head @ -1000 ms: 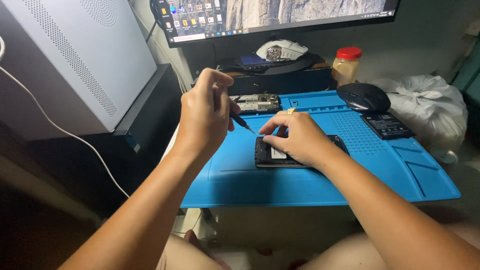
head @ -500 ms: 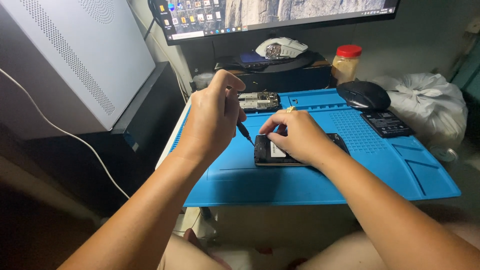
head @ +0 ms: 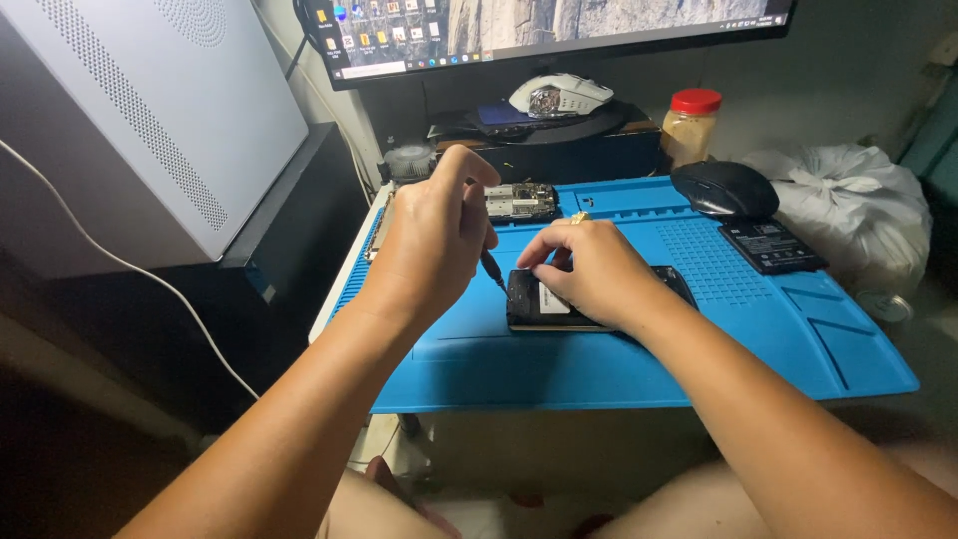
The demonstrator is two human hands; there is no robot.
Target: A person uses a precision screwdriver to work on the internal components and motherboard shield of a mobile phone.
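Black opened phone (head: 544, 304) on blue mat (head: 699, 349) | right hand (head: 589, 269) pinning it | left hand (head: 434, 235) gripping thin dark screwdriver (head: 493, 269), best kept upright.

matt blue rubbery mat (head: 639, 359), glossy black plastic mouse (head: 724, 188), crinkled white plastic bag (head: 858, 200).

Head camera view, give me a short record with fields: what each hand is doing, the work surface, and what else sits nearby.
left hand: left hand grips a small screwdriver, tip at the phone's edge
right hand: right hand rests on the opened phone, holding it down
surface: blue work mat
on mat: circuit board, black mouse, flat black battery
behind: monitor, white mouse, red-lidded jar
left side: grey computer case
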